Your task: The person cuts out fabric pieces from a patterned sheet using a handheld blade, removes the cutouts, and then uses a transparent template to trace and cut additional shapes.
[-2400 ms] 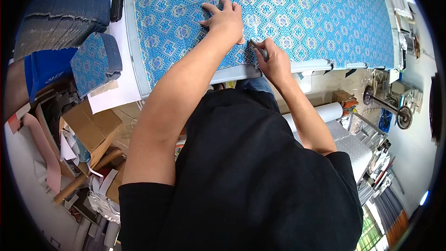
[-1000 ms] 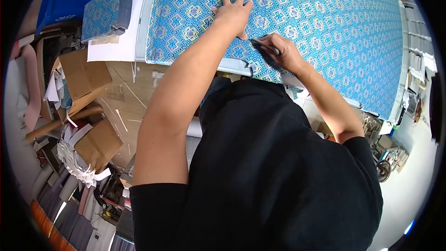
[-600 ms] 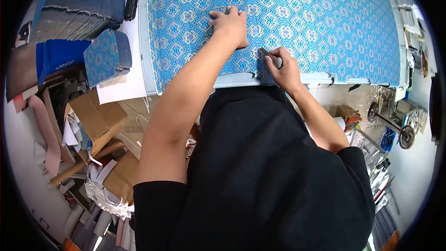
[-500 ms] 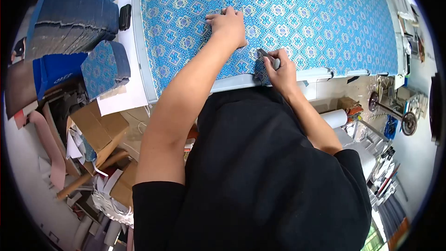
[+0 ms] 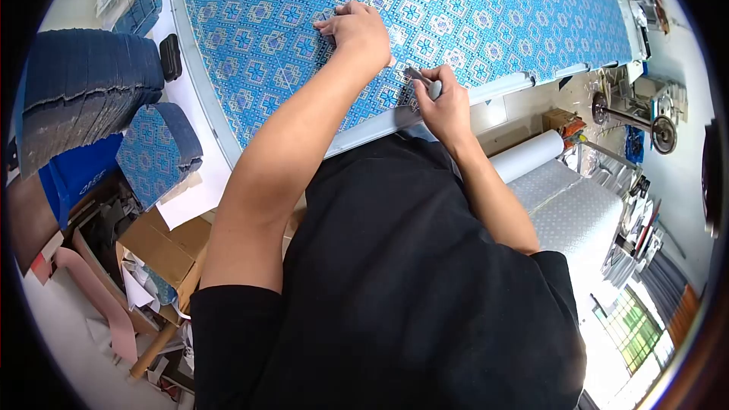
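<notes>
Blue patterned fabric [image 5: 471, 0] lies spread over the table in front of me. My left hand [image 5: 360, 34] rests on it, fingers bent and apart, the fingertips pressed down at the far side and the thumb side turned toward my right hand. A pale shiny patch shows on the fabric beside it. Close to the table's near edge, my right hand [image 5: 446, 102] grips a small grey-handled knife [image 5: 433, 89]. Its dark tip points up and left, right at the fabric, a short way from my left hand.
A pale rail [image 5: 372, 130] runs along the table's near edge. At the left stand a tall stack of dark blue pieces [image 5: 95, 80], a smaller patterned stack [image 5: 152, 148], a black case [image 5: 171, 58] and a cardboard box [image 5: 167, 247]. A white roll [image 5: 528, 156] lies at my right.
The whole view has turned and shifted, so the table edge slants more and the roll at right shows more. Both hands keep their places on the fabric, the knife still in my right hand.
</notes>
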A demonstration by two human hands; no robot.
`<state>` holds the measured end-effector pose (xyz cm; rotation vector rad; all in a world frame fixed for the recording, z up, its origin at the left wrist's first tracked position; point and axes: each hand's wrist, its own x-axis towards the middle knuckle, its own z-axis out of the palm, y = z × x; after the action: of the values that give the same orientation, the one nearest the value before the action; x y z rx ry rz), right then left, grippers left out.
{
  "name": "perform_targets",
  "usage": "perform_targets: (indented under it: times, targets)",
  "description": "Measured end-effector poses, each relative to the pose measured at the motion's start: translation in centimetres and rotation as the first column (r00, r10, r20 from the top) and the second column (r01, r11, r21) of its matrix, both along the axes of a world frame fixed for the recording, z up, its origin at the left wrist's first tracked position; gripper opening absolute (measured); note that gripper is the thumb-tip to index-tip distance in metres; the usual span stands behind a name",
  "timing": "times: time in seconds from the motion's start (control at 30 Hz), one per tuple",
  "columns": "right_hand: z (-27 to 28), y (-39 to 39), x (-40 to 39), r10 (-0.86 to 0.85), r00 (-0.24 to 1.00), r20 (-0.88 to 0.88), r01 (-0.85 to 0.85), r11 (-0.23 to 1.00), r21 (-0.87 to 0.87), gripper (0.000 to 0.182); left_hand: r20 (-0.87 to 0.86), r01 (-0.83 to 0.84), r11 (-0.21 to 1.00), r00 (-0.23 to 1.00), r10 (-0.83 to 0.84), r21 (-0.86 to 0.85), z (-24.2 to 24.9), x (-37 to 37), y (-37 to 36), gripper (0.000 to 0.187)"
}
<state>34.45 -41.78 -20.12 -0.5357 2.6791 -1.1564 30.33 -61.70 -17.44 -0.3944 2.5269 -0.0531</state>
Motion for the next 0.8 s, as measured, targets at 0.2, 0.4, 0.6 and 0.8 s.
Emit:
perform_targets:
  times: [0.2,0.4,0.6,0.8]
  targets:
    - [1.0,-1.2,0.0,-0.081,0.994,0.074,0.072,0.991,0.115,0.024,0.027,0.021,1.000,0.999,-0.020,-0.018,-0.4,-0.3,0.1,0.121]
    - [1.4,-2.3,-0.5,-0.098,0.994,0.054,0.086,0.977,0.196,0.024,0.049,0.101,0.993,0.994,-0.098,-0.064,-1.3,-0.4,0.3,0.119]
    - [0.4,-2.0,-0.8,-0.061,0.998,0.019,0.059,0.992,0.115,0.023,0.016,0.088,0.994,0.996,-0.087,-0.064,-3.0,-0.5,0.3,0.115]
    - [0.1,-2.2,-3.7,0.051,0.999,-0.013,-0.050,0.997,0.057,0.020,-0.070,0.073,0.993,0.994,-0.080,-0.097,-4.6,-0.2,0.3,0.106]
